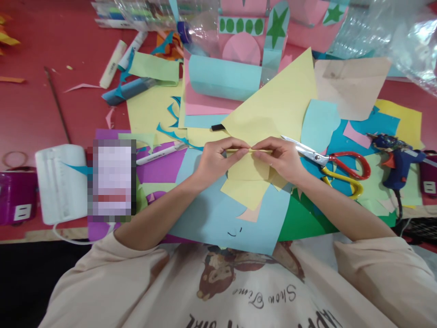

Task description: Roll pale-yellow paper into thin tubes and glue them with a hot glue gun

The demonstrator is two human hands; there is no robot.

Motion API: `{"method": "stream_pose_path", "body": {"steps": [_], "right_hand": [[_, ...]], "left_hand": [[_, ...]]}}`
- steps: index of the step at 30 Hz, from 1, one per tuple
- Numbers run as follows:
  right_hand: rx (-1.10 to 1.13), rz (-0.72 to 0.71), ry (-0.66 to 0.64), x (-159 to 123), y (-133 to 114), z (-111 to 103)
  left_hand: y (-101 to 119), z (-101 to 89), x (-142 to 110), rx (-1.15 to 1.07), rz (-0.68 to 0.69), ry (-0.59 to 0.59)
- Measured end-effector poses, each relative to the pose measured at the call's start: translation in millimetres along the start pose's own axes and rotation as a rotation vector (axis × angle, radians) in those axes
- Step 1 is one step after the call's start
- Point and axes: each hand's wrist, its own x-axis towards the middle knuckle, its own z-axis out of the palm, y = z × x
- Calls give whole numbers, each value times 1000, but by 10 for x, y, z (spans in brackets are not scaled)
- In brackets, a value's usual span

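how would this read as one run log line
left hand: pinching yellow paper | right hand: pinching same paper | beside right hand: scissors | far right: blue hot-glue gun

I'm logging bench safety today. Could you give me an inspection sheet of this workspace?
Surface: red tabletop, largely covered by paper near the hands.
Work in hand: narrow yellow piece held above yellow paper; rolled or folded, cannot tell.
Clutter: blue scraps, markers, scissors with blades beside the right hand.
Hands: left hand and right hand both pinch the narrow yellow piece.
Cables: black cable at the glue gun; white cable near the white device.
Surroundings: clear plastic and pink paper at the far side.
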Motion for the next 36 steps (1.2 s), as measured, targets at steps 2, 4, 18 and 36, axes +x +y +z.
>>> {"method": "stream_pose_path", "body": {"steps": [2, 4, 18, 36], "right_hand": [[-9, -11, -2, 4, 8, -2], [-18, -10, -2, 9, 13, -3], [-163, 30, -97, 21, -66, -14], [-212, 52, -71, 12, -64, -10]], "left_hand": [[-3, 4, 2, -7, 6, 8], [-8, 7, 6, 3, 5, 11], [-3, 8, 3, 18, 77, 14], [2, -14, 5, 19, -2, -59]]}}
